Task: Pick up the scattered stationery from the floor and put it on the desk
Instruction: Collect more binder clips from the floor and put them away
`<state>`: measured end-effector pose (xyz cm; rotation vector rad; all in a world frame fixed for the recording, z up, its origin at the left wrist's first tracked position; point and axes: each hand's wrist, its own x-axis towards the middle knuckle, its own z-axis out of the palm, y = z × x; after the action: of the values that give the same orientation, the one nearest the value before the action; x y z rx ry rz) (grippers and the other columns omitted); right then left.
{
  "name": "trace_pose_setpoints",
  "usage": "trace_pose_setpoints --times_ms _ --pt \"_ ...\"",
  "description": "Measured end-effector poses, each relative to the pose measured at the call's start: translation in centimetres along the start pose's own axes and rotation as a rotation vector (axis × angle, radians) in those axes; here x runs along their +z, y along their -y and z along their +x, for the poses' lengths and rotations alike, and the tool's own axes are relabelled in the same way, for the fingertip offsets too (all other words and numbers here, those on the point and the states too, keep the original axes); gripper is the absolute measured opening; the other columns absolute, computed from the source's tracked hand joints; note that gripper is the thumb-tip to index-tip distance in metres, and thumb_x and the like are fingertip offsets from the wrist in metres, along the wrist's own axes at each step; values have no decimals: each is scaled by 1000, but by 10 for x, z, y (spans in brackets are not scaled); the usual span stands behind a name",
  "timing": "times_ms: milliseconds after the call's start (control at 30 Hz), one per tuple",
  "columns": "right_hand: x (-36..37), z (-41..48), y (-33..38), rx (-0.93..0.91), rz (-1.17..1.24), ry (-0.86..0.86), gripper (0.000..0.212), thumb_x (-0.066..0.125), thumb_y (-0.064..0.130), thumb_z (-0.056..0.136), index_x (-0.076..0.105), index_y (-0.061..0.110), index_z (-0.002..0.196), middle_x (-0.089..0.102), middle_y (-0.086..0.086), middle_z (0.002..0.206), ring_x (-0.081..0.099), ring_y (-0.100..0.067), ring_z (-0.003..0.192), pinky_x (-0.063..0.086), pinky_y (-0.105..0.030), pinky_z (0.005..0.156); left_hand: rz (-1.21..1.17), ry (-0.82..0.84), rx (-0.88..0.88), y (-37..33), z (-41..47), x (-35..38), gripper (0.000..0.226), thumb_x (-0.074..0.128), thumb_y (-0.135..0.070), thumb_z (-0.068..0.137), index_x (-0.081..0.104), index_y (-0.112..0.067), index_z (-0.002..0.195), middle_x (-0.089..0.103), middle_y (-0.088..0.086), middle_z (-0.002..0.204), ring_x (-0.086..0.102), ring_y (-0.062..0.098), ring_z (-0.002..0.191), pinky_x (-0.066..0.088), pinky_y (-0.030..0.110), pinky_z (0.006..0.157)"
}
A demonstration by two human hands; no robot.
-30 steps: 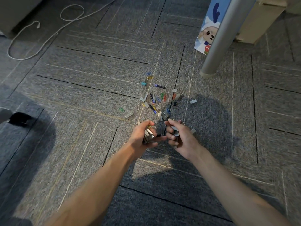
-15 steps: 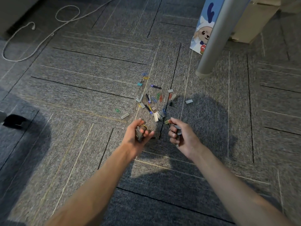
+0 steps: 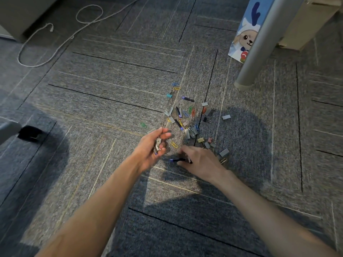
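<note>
Small stationery lies scattered on the grey carpet: a heap of staple strips and coloured paper clips (image 3: pixel 187 123), a dark ink cartridge (image 3: pixel 187 98), a teal binder clip (image 3: pixel 169 95), a lone staple strip (image 3: pixel 226 117). My left hand (image 3: pixel 152 146) is cupped palm up just left of the heap and holds a bundle of staple strips (image 3: pixel 157 145). My right hand (image 3: pixel 199 161) is lowered palm down onto the carpet, blurred, fingers touching a dark cartridge with a blue tip (image 3: pixel 177 160). A grey staple strip (image 3: pixel 224 152) and a gold clip lie right beside this hand.
A round grey desk leg (image 3: pixel 258 45) stands at the upper right, with a blue cartoon-printed bag (image 3: pixel 245 36) and a cardboard box (image 3: pixel 304 25) behind it. A white cable (image 3: pixel 55 43) loops over the floor at the upper left. A dark chair caster (image 3: pixel 29 133) sits at the left edge.
My hands have moved apart. The right hand dropped from its closed, raised pose to the carpet and reached left onto the dark cartridge. The left hand shifted slightly left, still holding staples.
</note>
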<state>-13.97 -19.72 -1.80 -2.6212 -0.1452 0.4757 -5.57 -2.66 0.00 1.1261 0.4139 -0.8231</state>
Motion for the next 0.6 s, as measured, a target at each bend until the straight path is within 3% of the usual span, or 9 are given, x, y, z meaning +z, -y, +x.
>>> trace_pose_setpoints --times_ms 67,133,267,367,467,600 --pt "0 4 1 -54 -101 13 24 53 40 98 50 19 108 64 2 102 59 -15 77 38 -21 60 -28 3 -25 -1 1 -6 24 48 -24 97 58 -6 110 67 2 74 43 5 45 42 16 35" --pt "-2 9 3 -3 45 50 22 48 40 100 48 17 99 63 1 91 54 -15 67 42 -25 57 -44 12 -32 -2 3 -12 21 47 -27 98 58 -9 101 57 -2 62 40 4 42 41 15 35" --pt "-7 9 5 249 1114 48 26 41 27 102 50 10 84 45 2 62 35 -10 45 27 -21 38 55 -6 44 -6 6 -25 31 50 -38 95 48 -19 70 36 -7 51 33 7 41 42 19 41" --pt "-13 5 4 194 1604 22 21 41 28 91 49 13 79 46 2 59 34 -10 46 25 -20 38 463 -142 184 -15 11 -38 25 63 -32 87 52 -12 78 53 3 60 47 16 44 51 28 52" --pt "-15 9 3 158 1597 40 26 46 33 93 54 14 77 53 1 64 38 -10 46 27 -19 38 1021 -298 310 -24 19 -52 24 67 -35 84 53 -19 95 69 5 75 68 23 59 60 41 60" --pt "-14 14 -1 231 1285 28 32 45 28 101 59 7 82 56 0 63 41 -11 46 30 -17 36 1529 -309 334 -29 32 -52 42 61 -50 80 45 -24 109 66 -2 82 66 14 57 58 33 52"
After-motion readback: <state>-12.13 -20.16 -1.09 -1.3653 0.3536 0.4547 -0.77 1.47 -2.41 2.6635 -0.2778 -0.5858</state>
